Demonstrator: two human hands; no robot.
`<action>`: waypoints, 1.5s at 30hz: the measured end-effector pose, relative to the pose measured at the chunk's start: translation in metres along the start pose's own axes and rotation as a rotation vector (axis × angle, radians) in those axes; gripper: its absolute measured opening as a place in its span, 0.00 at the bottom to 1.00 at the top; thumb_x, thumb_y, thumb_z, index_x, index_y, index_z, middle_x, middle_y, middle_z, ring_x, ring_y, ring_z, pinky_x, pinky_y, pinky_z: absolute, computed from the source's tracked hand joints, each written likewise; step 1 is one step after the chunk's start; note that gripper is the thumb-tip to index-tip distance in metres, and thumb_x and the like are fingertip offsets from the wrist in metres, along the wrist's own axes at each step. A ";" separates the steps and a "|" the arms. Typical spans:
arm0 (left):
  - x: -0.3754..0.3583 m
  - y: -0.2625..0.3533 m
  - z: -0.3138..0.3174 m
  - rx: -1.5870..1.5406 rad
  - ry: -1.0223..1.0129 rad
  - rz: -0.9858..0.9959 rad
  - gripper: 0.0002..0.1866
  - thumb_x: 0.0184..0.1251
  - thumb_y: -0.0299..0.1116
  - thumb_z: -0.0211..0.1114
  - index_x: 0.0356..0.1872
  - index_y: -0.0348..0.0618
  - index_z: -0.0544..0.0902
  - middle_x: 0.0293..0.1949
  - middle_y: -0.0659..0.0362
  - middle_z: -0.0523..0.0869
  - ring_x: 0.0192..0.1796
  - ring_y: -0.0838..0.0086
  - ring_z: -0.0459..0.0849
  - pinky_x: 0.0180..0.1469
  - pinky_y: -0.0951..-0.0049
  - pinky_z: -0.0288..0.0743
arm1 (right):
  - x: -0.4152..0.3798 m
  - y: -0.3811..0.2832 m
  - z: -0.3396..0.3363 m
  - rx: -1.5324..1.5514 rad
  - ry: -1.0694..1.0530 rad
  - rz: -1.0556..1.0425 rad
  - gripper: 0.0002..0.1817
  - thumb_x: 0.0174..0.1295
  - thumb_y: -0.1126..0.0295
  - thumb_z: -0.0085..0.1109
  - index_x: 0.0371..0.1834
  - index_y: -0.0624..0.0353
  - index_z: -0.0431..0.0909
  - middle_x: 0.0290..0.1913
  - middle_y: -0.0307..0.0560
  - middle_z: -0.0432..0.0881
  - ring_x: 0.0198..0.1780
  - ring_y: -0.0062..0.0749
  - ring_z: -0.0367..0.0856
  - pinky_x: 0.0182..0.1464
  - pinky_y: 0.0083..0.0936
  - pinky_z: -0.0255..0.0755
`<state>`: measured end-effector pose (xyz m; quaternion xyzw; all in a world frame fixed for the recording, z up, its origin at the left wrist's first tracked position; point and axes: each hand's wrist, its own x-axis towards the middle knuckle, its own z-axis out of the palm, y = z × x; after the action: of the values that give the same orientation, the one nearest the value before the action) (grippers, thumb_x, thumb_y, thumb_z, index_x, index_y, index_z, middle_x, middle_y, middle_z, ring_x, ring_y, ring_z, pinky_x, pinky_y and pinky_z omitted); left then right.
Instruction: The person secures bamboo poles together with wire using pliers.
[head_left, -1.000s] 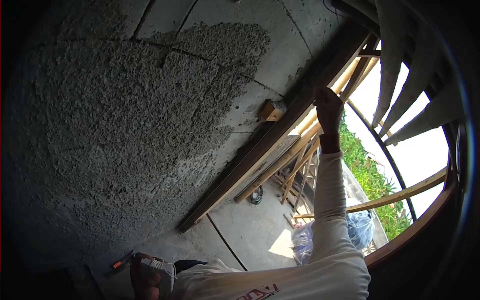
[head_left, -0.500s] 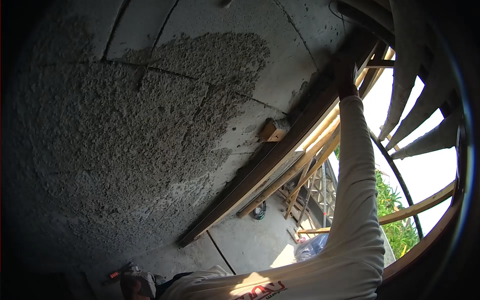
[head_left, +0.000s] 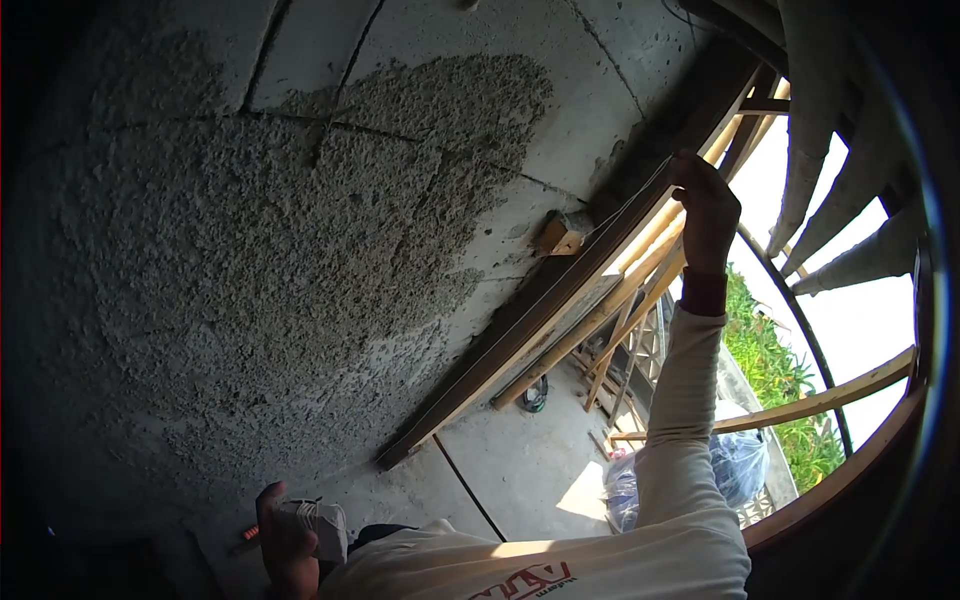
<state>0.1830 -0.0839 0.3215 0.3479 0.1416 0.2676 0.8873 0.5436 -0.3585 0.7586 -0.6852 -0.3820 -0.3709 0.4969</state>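
Note:
My right hand (head_left: 708, 205) is raised at the upper right beside the dark wooden beam (head_left: 530, 330). Its thumb and fingertips are pinched on what looks like a thin string (head_left: 640, 197), which runs close along the beam. Low at the left, my left hand (head_left: 290, 550) is wrapped round a pale blocky object (head_left: 318, 525) with what seem to be thin lines of string across it. The full path of the string between my hands cannot be made out.
A rough, part-plastered block wall (head_left: 270, 260) fills the left. A small wood block (head_left: 565, 232) sits between wall and beam. Timber poles (head_left: 560, 345), a plastic-wrapped bundle (head_left: 738, 465) and a curved wooden strip (head_left: 820, 402) lie right. An orange-ended tool (head_left: 246, 538) is near my left hand.
My right hand has come down and away from the beam's upper part, with the elbow bending. My left hand has turned and risen slightly with the pale object. The view has shifted a little.

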 end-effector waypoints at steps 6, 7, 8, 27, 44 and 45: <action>-0.019 0.094 -0.033 0.534 -0.307 0.031 0.22 0.61 0.19 0.73 0.57 0.36 0.84 0.54 0.54 0.86 0.60 0.68 0.83 0.64 0.67 0.75 | -0.240 -0.078 0.132 0.284 -0.100 0.569 0.11 0.70 0.76 0.64 0.52 0.70 0.85 0.34 0.45 0.87 0.32 0.21 0.79 0.35 0.19 0.72; -0.024 0.103 -0.037 0.562 -0.285 0.086 0.16 0.63 0.20 0.72 0.53 0.37 0.86 0.51 0.55 0.87 0.59 0.68 0.83 0.63 0.67 0.75 | -0.274 -0.089 0.148 0.362 -0.183 0.622 0.10 0.70 0.76 0.65 0.51 0.70 0.85 0.34 0.45 0.87 0.32 0.21 0.80 0.35 0.19 0.73; -0.028 0.111 -0.050 0.590 -0.298 0.102 0.13 0.64 0.22 0.72 0.50 0.37 0.85 0.49 0.56 0.87 0.58 0.68 0.82 0.62 0.68 0.75 | -0.303 -0.100 0.164 0.445 -0.261 0.657 0.10 0.70 0.76 0.65 0.51 0.69 0.85 0.34 0.45 0.87 0.32 0.22 0.80 0.35 0.20 0.73; -0.060 0.208 -0.107 1.185 -0.571 0.191 0.17 0.66 0.34 0.76 0.53 0.38 0.89 0.42 0.47 0.93 0.41 0.59 0.94 0.45 0.66 0.86 | -0.451 -0.268 0.260 0.538 -0.936 0.595 0.08 0.63 0.78 0.72 0.45 0.64 0.90 0.36 0.48 0.89 0.34 0.28 0.88 0.37 0.24 0.80; -0.116 0.188 -0.153 1.280 -0.369 0.068 0.09 0.69 0.32 0.74 0.42 0.37 0.90 0.34 0.51 0.90 0.34 0.63 0.90 0.37 0.66 0.81 | -0.456 -0.278 0.255 0.544 -1.040 0.522 0.07 0.58 0.78 0.76 0.40 0.64 0.90 0.32 0.47 0.89 0.30 0.31 0.87 0.33 0.25 0.78; -0.120 0.187 -0.153 1.295 -0.383 0.038 0.08 0.69 0.30 0.74 0.43 0.36 0.90 0.35 0.50 0.90 0.35 0.63 0.90 0.38 0.66 0.81 | -0.458 -0.280 0.253 0.547 -1.045 0.529 0.07 0.58 0.78 0.76 0.39 0.64 0.90 0.32 0.47 0.89 0.30 0.31 0.86 0.33 0.25 0.78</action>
<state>-0.0521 0.0456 0.3494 0.8533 0.1076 0.0779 0.5043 0.1283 -0.1258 0.4050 -0.6953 -0.4724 0.2575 0.4765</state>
